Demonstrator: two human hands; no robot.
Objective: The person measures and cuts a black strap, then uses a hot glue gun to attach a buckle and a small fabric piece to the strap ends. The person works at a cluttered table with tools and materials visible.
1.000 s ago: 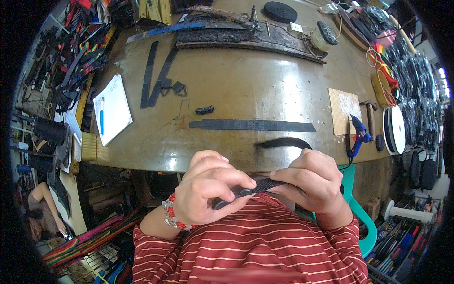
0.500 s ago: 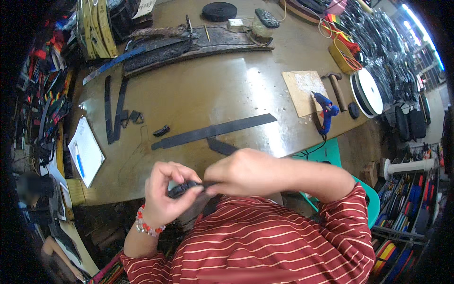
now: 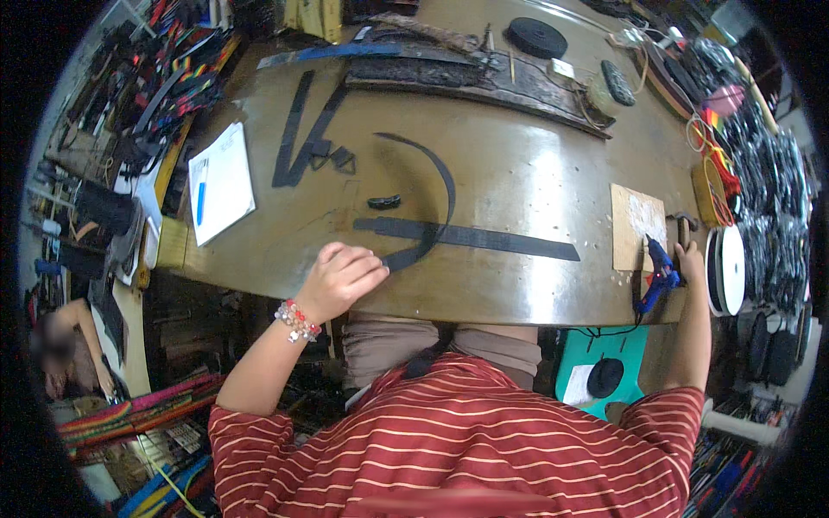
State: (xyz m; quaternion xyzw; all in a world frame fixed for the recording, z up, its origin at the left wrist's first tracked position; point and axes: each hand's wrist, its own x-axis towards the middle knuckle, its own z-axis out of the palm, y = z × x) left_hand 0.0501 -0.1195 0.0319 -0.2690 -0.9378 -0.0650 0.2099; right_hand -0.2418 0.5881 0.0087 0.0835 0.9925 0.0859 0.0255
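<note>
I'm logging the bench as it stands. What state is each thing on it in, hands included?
Left hand: open, resting on the table edge, fingertips at the curved strap's end.
Right hand: at the blue glue gun, grip hidden.
Curved black strap: lying flat, crossing the straight strap.
Straight black strap: flat on the table.
Blue glue gun: lying at the table edge.
White paper: flat, blue pen on it.

Open counter [image 3: 518,173] at centre, from 12 to 3 o'clock of the left hand [image 3: 338,278]. Blocked at 1 o'clock by curved strap [image 3: 436,177] crossing flat strip [image 3: 484,238]. Clip [image 3: 383,202] just beyond. Paper [image 3: 222,181] at 10 o'clock. Crowded beside the right hand [image 3: 691,259]: glue gun [image 3: 656,276], board [image 3: 637,226], tape roll [image 3: 730,269].
</note>
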